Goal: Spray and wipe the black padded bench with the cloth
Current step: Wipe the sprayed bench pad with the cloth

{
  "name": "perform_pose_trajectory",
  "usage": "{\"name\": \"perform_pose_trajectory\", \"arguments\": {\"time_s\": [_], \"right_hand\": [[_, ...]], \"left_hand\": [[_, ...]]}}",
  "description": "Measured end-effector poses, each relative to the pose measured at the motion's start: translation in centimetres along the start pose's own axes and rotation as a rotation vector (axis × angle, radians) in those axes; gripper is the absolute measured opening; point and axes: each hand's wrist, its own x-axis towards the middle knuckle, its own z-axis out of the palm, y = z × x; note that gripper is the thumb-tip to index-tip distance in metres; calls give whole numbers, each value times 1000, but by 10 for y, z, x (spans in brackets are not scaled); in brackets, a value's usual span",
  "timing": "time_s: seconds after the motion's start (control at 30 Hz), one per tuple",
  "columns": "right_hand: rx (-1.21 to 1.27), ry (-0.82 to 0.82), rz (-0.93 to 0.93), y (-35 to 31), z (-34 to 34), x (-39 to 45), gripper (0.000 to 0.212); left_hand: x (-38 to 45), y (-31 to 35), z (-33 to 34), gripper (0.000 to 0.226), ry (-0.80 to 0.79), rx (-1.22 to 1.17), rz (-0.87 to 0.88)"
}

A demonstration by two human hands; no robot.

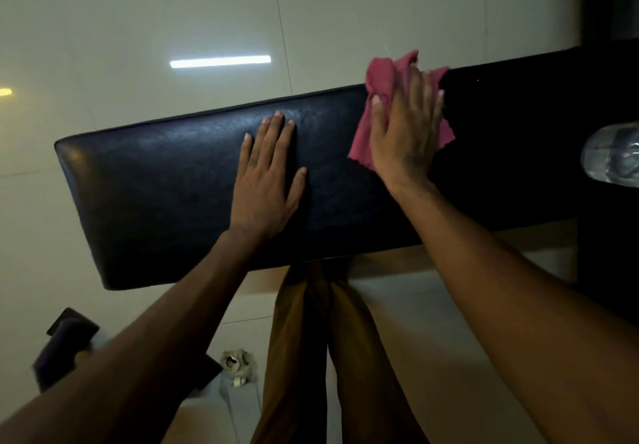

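Now the right hand lies spread on the red cloth, pressing it on the black padded bench. The left hand rests flat and spread on the bench, left of the cloth.

Both arms outstretched, left hand and right hand flat, fingers spread.

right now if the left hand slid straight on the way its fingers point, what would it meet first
Only more bench padding, then its far edge and the floor beyond. The left hand points clear of the cloth.
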Motion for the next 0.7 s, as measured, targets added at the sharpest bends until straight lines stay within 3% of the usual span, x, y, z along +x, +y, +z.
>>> {"name": "perform_pose_trajectory", "arguments": {"time_s": [0.03, 0.17, 0.2, 0.27, 0.37, 0.43, 0.57, 0.7], "right_hand": [[-25, -7, 16, -8, 2, -6, 58], [-70, -158, -411, 1, 7, -63, 58], [-50, -145, -381, 15, 7, -79, 58], [10, -67, -153, 36, 10, -110, 57], [25, -20, 93, 29, 17, -143, 58], [-7, -66, 79, 12, 21, -153, 58], [-53, -158, -135, 1, 23, -151, 62], [-5, -194, -179, 6, 17, -145, 60]], "left_hand": [[0, -1, -1, 69, 2, -4, 2], [0, -1, -2, 69, -1, -14, 10], [0, 0, -2, 69, -4, -24, 2], [0, 2, -4, 69, -7, -42, -17], [1, 5, -4, 68, -2, -44, -27], [1, 6, -3, 68, -8, -26, -31], [1, 8, -4, 68, -36, -18, -44], [4, 12, -13, 65, -51, 8, -49]]}}
